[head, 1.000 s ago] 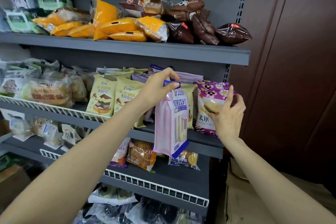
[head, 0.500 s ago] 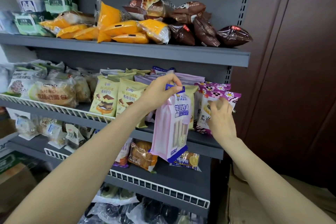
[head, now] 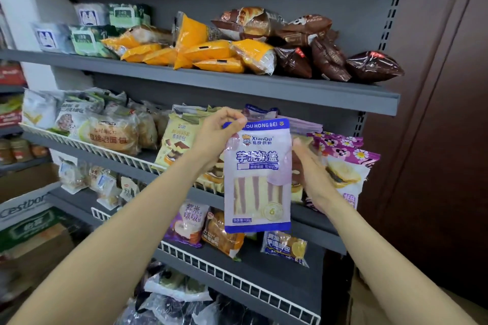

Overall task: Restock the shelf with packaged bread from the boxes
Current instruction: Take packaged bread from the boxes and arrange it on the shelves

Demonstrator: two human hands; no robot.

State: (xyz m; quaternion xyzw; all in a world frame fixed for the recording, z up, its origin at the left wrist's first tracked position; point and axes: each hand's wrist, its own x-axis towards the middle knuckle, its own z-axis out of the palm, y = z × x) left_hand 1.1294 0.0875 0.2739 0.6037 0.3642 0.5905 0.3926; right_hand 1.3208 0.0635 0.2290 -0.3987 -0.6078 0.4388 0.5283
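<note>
Taro bread pack (head: 257, 177) now faces front, left hand (head: 216, 134) pinching its top; right hand (head: 307, 166) moved off flowered pack (head: 348, 166), fingers straight against the taro pack's right edge.

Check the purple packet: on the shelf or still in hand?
In hand. The left hand pinches the purple packet by its top corner; it hangs upright before the shelf.

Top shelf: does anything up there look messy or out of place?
Yes. The orange packs lie in a loose heap, one standing on end, and one brown pack sits apart at the right end of the top shelf.
</note>
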